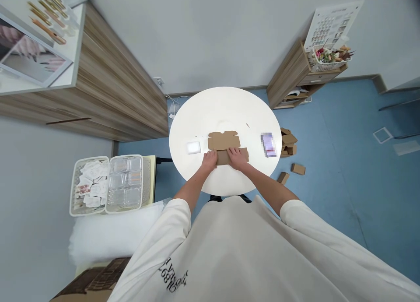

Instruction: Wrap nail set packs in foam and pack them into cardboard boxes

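From where I stand, the flat cardboard blank [224,141] lies near the centre of the tabletop [226,105], apparently for firm backing while both hands steady its near section. Fingers of the left hand [209,159] bend over that section at 9 o'clock; the right hand [237,158] presses at 3 o'clock. Whether they pinch, I cannot tell. The far panel extends towards 12 o'clock, beyond the fingertips.
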Motion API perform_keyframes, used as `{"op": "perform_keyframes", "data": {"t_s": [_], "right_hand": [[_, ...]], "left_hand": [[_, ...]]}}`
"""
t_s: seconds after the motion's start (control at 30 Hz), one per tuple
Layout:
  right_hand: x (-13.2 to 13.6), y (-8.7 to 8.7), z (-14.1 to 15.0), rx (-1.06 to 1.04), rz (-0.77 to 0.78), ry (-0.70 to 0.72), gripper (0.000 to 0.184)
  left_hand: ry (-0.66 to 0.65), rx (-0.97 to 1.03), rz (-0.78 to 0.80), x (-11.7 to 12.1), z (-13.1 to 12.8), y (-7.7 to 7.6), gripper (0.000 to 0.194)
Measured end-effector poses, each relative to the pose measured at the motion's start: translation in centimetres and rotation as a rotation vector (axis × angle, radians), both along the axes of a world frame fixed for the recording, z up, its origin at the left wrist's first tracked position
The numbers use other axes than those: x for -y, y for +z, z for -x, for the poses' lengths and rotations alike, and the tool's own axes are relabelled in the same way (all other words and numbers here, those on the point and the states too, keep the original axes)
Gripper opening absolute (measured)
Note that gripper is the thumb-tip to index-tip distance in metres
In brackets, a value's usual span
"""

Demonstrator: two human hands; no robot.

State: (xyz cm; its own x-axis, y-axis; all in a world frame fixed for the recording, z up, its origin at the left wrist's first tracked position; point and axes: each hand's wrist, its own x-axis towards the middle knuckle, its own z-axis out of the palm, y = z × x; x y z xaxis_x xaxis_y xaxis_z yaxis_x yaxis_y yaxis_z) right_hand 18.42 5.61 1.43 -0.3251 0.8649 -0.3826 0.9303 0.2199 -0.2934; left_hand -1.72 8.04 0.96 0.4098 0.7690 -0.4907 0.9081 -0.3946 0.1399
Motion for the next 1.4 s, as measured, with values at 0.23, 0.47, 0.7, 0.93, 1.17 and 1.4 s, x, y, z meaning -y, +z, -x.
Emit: {"op": "perform_keyframes", "data": {"t_s": [0.23, 0.47, 0.7, 0.93, 1.17, 1.4], "right_hand": [[3.6, -0.2, -3.1, -0.065, -0.07, -0.505, 0.064], [4.8, -1.8, -6.0, -0.148, 0.136, -0.81, 0.074], [3.7, -2.7, -5.1, -0.302, 0.112, -0.768, 0.083], [4.3, -2.1, -6.6, -0.344, 0.137, -0.674, 0.091], [2.2, -1.5, -5.0, -0.231, 0.102, -0.599, 0.084], [2.5, -0.4, -4.2, -0.146, 0.062, -0.524, 0.055]], "left_hand": [[0.001, -0.019, 0.009, -0.1, -0.5, 0.4, 0.109], [-0.017, -0.059, -0.024, 0.0, -0.7, -0.2, 0.106], [-0.027, -0.106, -0.015, 0.0, -0.9, -0.6, 0.107], [-0.016, -0.104, -0.01, 0.1, -0.9, -0.3, 0.104], [-0.015, -0.097, -0.003, 0.1, -1.0, -0.1, 0.104], [-0.008, -0.071, -0.01, 0.2, -0.9, -0.2, 0.106]]}}
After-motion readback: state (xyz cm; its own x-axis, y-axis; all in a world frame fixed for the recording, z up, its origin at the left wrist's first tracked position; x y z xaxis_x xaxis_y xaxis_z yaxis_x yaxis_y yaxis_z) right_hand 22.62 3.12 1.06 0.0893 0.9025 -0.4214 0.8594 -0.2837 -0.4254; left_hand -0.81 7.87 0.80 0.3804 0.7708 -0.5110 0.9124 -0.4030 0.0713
